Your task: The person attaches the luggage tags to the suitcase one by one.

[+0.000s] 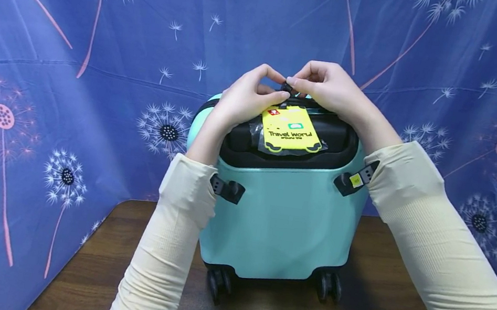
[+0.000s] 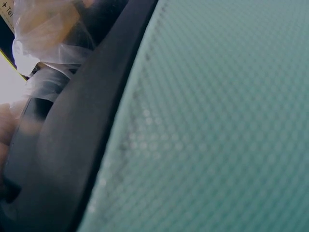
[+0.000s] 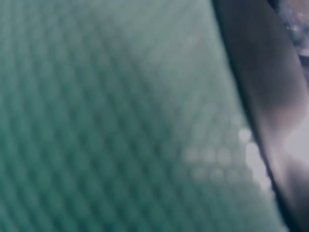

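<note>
A turquoise suitcase (image 1: 287,219) with a black top stands upright on its wheels. On its top lies a yellow luggage tag (image 1: 294,129) printed "Travel World", with clear plastic wrap (image 1: 254,137) under it. My left hand (image 1: 248,94) and right hand (image 1: 331,88) meet above the tag. Between thumb and fingers, both pinch the tag's small black strap (image 1: 286,87); its exact fastening is too small to tell. The left wrist view shows the suitcase's textured shell (image 2: 207,116) and crinkled plastic at the upper left. Blurred shell (image 3: 120,121) fills most of the right wrist view.
The suitcase rests on a brown wooden table (image 1: 118,264). Behind and to the left hangs a blue cloth with dandelion prints (image 1: 266,25). Black wheels (image 1: 329,284) show below the suitcase. Black wrist straps (image 1: 228,190) sit at both cuffs, close to the shell.
</note>
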`<action>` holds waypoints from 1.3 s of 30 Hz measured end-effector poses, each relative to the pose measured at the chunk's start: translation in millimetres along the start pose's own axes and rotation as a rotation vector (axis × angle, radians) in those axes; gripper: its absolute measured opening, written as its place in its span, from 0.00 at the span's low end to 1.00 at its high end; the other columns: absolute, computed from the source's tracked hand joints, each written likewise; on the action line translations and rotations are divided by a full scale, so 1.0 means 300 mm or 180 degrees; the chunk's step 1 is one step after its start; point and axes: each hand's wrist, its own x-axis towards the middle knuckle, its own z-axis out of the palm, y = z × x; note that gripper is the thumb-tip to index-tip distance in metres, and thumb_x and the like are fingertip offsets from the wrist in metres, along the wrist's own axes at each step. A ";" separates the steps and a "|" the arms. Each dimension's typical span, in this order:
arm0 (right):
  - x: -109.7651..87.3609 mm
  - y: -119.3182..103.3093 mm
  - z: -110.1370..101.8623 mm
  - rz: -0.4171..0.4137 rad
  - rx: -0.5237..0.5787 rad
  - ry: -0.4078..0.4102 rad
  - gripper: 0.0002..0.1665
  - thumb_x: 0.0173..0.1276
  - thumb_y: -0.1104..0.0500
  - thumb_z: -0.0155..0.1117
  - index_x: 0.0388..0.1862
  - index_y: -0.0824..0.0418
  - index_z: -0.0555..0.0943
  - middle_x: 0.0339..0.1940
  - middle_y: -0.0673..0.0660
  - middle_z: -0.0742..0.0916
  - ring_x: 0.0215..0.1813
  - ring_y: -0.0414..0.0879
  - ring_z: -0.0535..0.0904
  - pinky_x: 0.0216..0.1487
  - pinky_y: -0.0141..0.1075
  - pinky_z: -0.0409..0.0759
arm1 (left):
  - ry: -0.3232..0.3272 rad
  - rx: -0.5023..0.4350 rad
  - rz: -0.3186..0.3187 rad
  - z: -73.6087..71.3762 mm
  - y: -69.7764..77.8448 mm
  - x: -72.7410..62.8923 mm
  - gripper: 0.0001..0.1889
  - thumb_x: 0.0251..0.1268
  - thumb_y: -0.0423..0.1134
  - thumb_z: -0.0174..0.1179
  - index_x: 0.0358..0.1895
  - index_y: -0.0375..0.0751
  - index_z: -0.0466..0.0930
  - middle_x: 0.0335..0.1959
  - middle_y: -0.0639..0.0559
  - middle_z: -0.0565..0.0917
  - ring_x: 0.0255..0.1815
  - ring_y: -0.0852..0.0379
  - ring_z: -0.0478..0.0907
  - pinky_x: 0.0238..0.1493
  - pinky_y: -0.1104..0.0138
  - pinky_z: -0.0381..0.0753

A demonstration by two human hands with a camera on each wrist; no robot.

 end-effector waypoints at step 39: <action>0.001 0.008 0.003 -0.0149 0.0046 0.0089 0.10 0.68 0.51 0.59 0.33 0.57 0.78 0.30 0.49 0.79 0.40 0.47 0.71 0.37 0.35 0.66 | -0.0011 0.0167 -0.0074 -0.001 0.002 0.003 0.20 0.64 0.54 0.57 0.56 0.54 0.71 0.44 0.58 0.85 0.48 0.65 0.77 0.69 0.52 0.49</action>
